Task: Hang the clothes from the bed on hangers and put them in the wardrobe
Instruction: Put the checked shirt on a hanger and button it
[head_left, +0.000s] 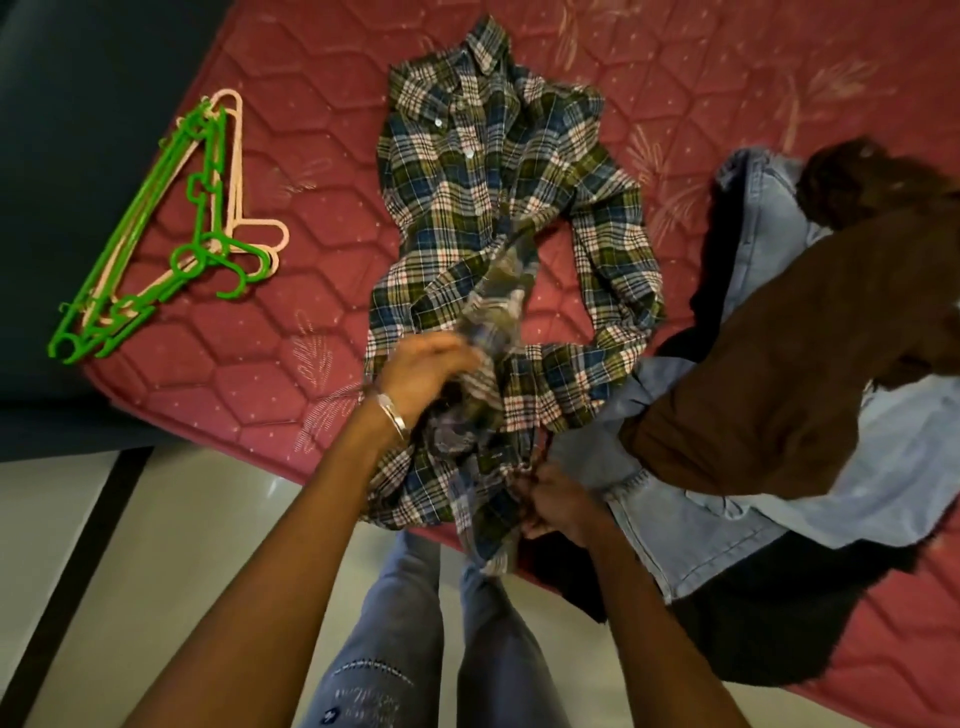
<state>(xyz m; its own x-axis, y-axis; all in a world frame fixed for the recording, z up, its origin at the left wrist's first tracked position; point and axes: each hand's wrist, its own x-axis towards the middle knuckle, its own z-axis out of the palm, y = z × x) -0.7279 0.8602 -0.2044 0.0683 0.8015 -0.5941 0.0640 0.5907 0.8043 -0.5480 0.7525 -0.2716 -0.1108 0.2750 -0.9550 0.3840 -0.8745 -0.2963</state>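
Here the plaid shirt (498, 218) lies spread on the red quilted mattress (311, 208), collar at the far end and hem hanging over the near edge, and everything else can be placed from it. The left hand (421, 374) sits on the shirt's lower front, fingers curled into a bunched fold of the fabric (the fold is blurred, so exactly how much cloth it has gathered is hard to say). The right hand (556, 504) is at the shirt's hem on the right side, just where the cloth drops off the mattress, its fingers pinching the edge of the plaid. So the shirt runs from between the two hands away toward the far side of the bed, one sleeve looping out to its right.

Left of the shirt, well apart from it, a stack of hangers (171, 234) lies near the mattress edge, green ones on top of pale pink ones. Right of the shirt, touching its sleeve, is a heap of clothes: a brown garment (769, 364) on top of a light blue denim garment (691, 519), with something dark (753, 623) beneath.

A metal bangle (392, 415) circles the left wrist.
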